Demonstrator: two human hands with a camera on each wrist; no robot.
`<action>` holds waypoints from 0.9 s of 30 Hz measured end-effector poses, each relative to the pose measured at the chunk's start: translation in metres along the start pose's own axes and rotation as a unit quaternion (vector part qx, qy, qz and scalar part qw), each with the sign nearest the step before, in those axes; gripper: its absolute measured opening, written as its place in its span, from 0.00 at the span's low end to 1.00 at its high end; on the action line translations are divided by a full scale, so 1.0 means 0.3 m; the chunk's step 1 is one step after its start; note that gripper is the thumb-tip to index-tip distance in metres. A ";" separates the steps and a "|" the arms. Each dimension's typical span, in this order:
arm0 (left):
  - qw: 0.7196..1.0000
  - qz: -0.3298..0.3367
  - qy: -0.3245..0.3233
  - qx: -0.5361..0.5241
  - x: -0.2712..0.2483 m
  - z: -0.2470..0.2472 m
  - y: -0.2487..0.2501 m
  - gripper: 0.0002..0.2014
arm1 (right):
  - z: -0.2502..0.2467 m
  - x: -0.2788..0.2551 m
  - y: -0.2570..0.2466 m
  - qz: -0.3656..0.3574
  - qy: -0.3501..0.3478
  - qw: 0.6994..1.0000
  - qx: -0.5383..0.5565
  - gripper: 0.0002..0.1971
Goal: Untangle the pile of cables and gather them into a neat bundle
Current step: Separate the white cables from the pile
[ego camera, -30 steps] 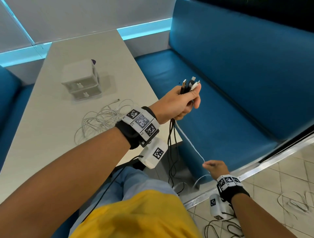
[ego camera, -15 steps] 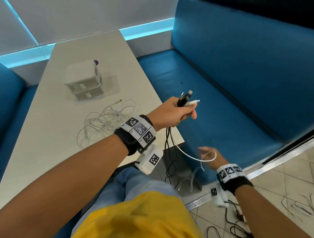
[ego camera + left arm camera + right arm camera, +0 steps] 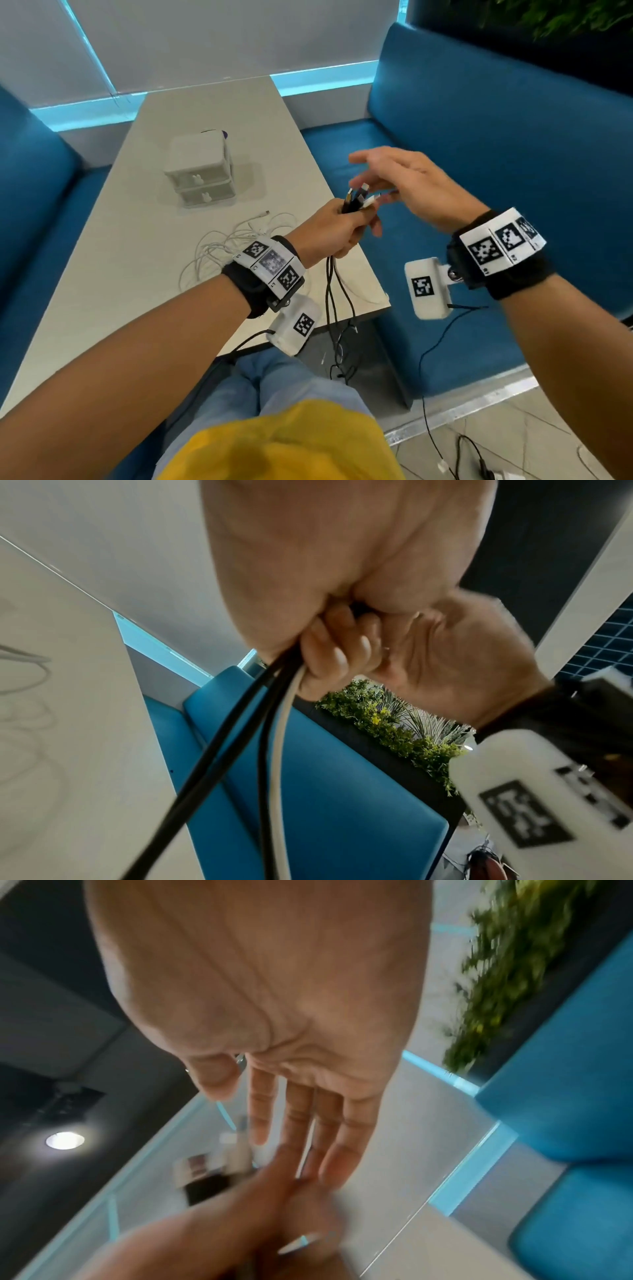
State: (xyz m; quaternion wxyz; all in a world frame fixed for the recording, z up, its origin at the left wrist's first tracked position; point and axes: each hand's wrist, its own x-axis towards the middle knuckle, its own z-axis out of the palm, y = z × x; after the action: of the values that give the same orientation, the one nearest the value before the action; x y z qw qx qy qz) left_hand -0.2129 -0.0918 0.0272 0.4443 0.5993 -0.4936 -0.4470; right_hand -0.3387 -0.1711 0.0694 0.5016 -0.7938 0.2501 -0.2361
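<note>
since the earlier frames the right hand (image 3: 407,185) has swung up from beside the bench, fingers now straight and spread, empty, just beside the plug ends (image 3: 358,200) sticking out of the left hand (image 3: 334,233). that left hand is clamped round the black and white cables (image 3: 274,723), which hang off the table (image 3: 102,308) edge, while a white tangle (image 3: 236,246) lies on the tabletop. gathering looks half done; next probably means evening the plugs, then fetching the tangle.

A café-style booth: blue padded benches (image 3: 479,144) flanking a pale table (image 3: 137,240) (planter greenery (image 3: 394,729) behind)
</note>
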 end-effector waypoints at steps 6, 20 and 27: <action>0.995 0.027 0.091 0.029 0.005 0.015 -0.025 0.12 | 0.139 0.039 -0.030 -0.055 -0.008 0.968 -0.246 0.11; 0.994 0.024 0.026 0.106 0.036 0.031 0.032 0.19 | 0.093 0.027 -0.037 -0.010 -0.024 0.969 -0.245 0.21; 0.987 0.019 0.113 -0.114 0.067 0.064 0.077 0.23 | 0.088 0.007 0.037 0.044 0.062 0.984 0.158 0.26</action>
State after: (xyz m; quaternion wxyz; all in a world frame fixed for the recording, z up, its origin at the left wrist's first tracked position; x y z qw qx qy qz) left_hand -0.2339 -0.1161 0.0437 0.5714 0.5819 -0.3973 -0.4208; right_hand -0.3223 -0.1587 0.0493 0.6140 -0.6765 0.2752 -0.2993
